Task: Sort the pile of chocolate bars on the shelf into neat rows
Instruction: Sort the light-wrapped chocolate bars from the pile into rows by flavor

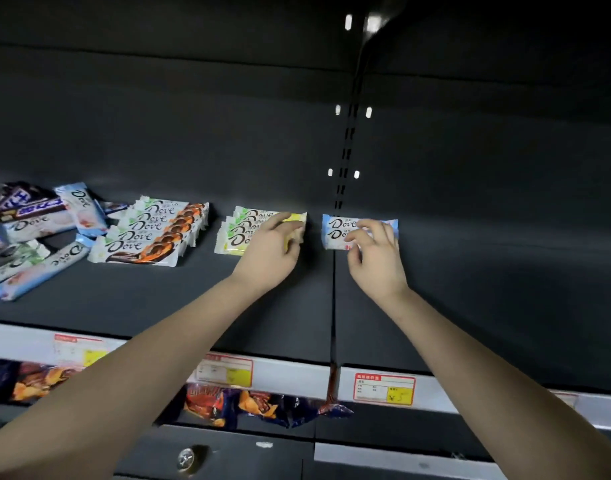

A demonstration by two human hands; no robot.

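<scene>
**Chocolate bars (34, 237) piled far left, three rows to their right**

I see the dark shelf (297, 306) carrying the loose pile at its far left. Right of it lies the orange row (151, 237), then the yellow-green stack (238, 233), then the blue stack (335, 232) just past the shelf seam. My left hand (269, 252) curls over the yellow-green stack's right end. My right hand (376, 258) pinches the blue stack's near edge.

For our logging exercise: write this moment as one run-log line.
left hand holds yellow bars | right hand pinches blue bars | pile unsorted, far left
</scene>
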